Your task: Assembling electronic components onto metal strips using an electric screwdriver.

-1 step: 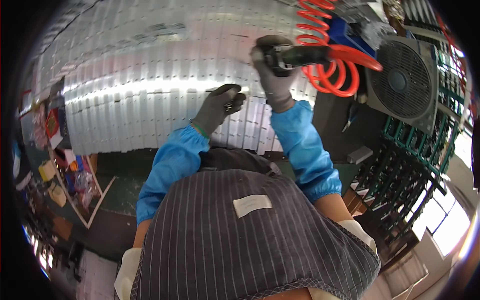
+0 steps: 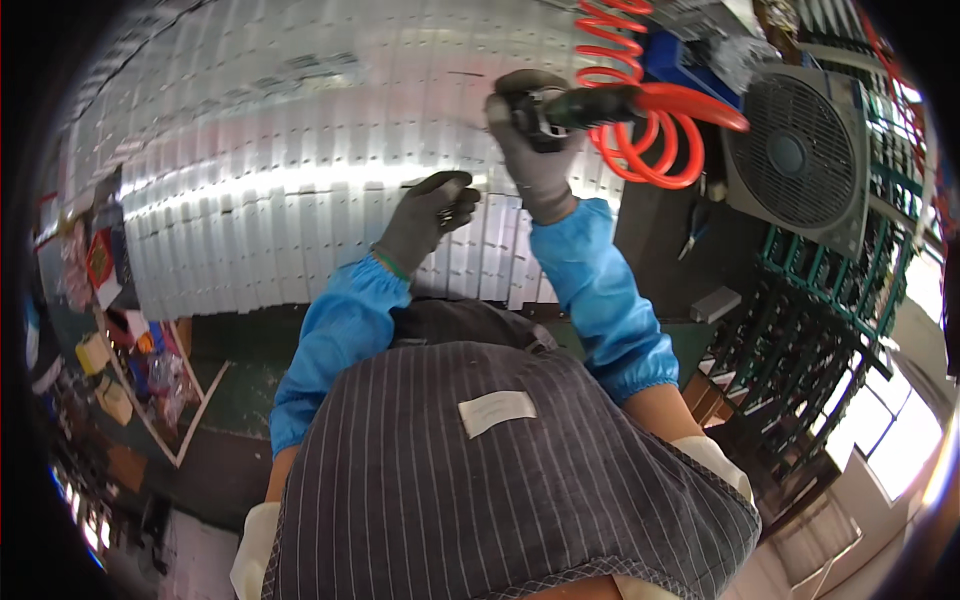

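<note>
Both my hands wear grey gloves and are over a broad bed of silvery metal strips (image 2: 250, 235) laid side by side, with rows of small holes or dots. My right hand (image 2: 545, 170) is wrapped round a dark air-powered hand tool (image 2: 590, 108), whose rear end joins a red coiled air hose (image 2: 665, 175). The tool's working tip is hidden by the hand. To its left, my left hand (image 2: 420, 222) is closed low over the strips with fingers curled. Whatever its fingers hold, if anything, is too small or hidden to make out.
A grey box fan (image 2: 790, 150) stands at the right, with a blue bin (image 2: 690, 65) behind it. Pliers (image 2: 692, 235) and a small metal piece (image 2: 715, 304) lie on the dark surface. Green racks (image 2: 830, 270) fill the far right. Bagged items (image 2: 170, 375) sit at the left.
The whole view has shifted slightly, so everything sits a little further left in it. Both hands keep nearly the same pose over the strips.
</note>
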A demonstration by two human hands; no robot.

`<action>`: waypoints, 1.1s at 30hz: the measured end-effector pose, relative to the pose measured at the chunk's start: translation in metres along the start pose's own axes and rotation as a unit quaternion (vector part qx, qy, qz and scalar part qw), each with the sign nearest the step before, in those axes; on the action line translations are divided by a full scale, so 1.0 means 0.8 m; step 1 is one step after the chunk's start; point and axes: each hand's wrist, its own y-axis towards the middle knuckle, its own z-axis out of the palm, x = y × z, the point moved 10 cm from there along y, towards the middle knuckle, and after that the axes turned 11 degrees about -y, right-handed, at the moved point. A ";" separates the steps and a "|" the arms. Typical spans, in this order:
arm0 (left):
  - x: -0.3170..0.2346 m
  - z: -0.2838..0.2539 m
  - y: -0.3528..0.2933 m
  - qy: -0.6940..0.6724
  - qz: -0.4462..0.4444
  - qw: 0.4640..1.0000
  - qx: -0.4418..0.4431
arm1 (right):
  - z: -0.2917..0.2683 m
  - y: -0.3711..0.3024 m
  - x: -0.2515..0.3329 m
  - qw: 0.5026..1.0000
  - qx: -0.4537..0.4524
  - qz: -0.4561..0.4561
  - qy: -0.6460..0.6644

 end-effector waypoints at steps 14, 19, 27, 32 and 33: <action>-0.016 -0.013 0.012 -0.024 0.053 0.998 -0.002 | -0.007 -0.007 0.040 0.997 0.031 0.034 0.058; -0.023 0.005 0.009 -0.067 0.044 0.995 0.055 | -0.008 -0.020 0.070 0.985 0.028 0.105 0.134; -0.020 0.009 0.001 -0.034 0.043 0.998 0.037 | -0.041 -0.029 0.051 0.981 -0.075 0.131 0.121; -0.013 0.003 0.001 -0.058 0.013 0.997 0.048 | -0.049 -0.028 0.045 0.973 -0.118 0.151 0.130; -0.010 0.009 0.000 -0.064 -0.010 0.997 0.051 | -0.047 -0.026 0.044 0.972 -0.118 0.153 0.136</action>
